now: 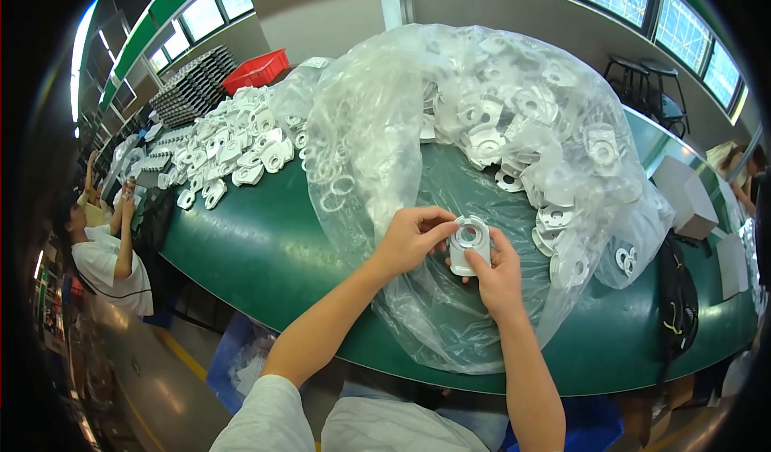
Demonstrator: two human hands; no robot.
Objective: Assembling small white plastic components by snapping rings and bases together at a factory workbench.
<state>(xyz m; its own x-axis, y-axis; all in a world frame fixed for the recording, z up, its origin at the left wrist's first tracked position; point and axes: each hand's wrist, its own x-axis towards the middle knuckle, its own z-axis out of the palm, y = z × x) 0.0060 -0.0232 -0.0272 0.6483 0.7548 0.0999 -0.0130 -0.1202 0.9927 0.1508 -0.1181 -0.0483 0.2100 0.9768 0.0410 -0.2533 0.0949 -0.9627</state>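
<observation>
Between my two hands is a white plastic housing part (461, 262), a rounded plate with a round opening near its top. My left hand (412, 239) pinches its upper left edge with thumb and fingers. On the other side, my right hand (496, 275) grips the lower right, thumb lying on the front face. The part is held above a large clear plastic bag (361, 155) spread over the green table. Inside the bag, to the far right of my hands, lie many similar white parts (522, 107). White rings (341, 185) show through the film on the left.
Loose white parts (233, 143) are heaped on the green table (233, 235) at the left. Behind them are a red crate (255, 70) and stacked grey trays (191, 87). A white box (684, 197) and black bag (679, 295) lie right. A blue bin (229, 360) stands below; a co-worker (112, 259) sits left.
</observation>
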